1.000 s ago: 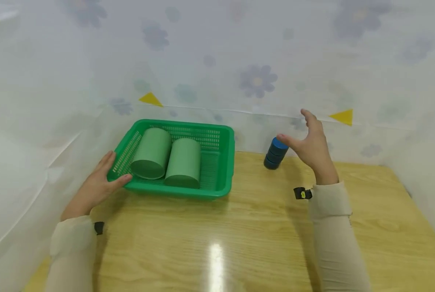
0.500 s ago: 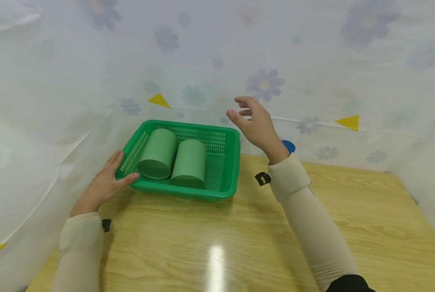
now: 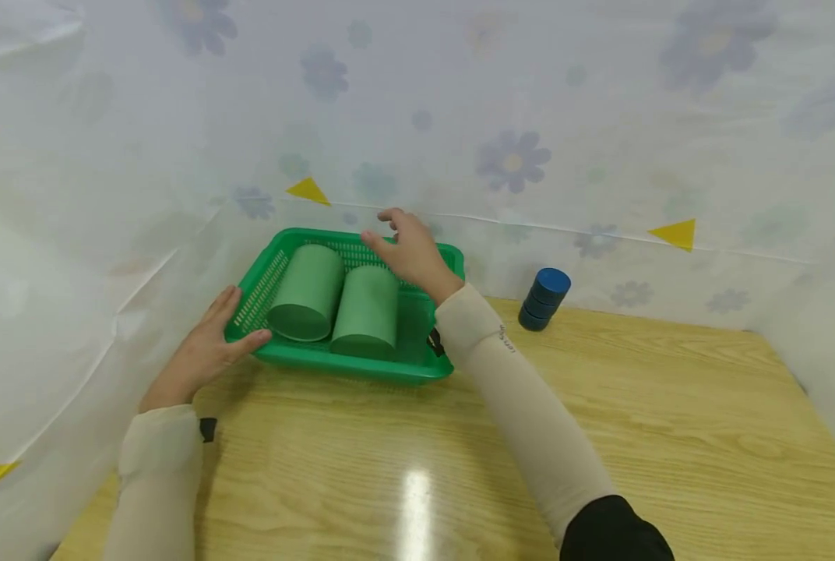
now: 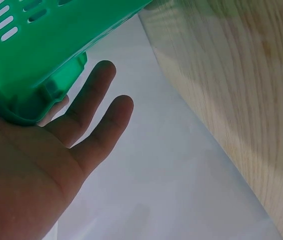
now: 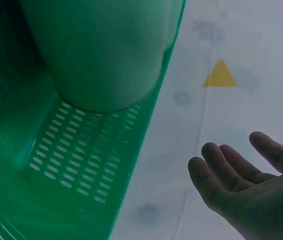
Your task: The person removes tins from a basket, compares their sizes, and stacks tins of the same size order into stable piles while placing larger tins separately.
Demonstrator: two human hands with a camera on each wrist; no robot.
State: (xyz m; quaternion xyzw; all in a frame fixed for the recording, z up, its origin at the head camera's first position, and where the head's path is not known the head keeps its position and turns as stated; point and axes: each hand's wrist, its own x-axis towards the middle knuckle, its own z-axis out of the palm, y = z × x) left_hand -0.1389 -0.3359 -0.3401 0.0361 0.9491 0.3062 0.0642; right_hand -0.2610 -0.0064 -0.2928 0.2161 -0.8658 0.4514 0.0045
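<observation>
Wooden table [image 3: 600, 436], with a green basket [image 3: 350, 368] toward its back-left corner. Left hand [image 3: 203, 348]: fingers straight and spread, touching the basket's left end. Right hand [image 3: 419, 255]: fingers slightly bent, thumb apart, nothing held. Two green cans [image 3: 308, 292] lie in the basket, apparently settled; the blue canister [image 3: 545, 298], by the table's back edge, is apparently left outside. Left-wrist view: two fingertips hidden from the head view. Right-wrist view: slots in the basket's wall.

Beige slvs [image 3: 516, 405] w/ wide cuffs [image 3: 468, 315], R w/ dk lettering [image 3: 506, 339], blk cloth [image 3: 614, 531] higher up.
</observation>
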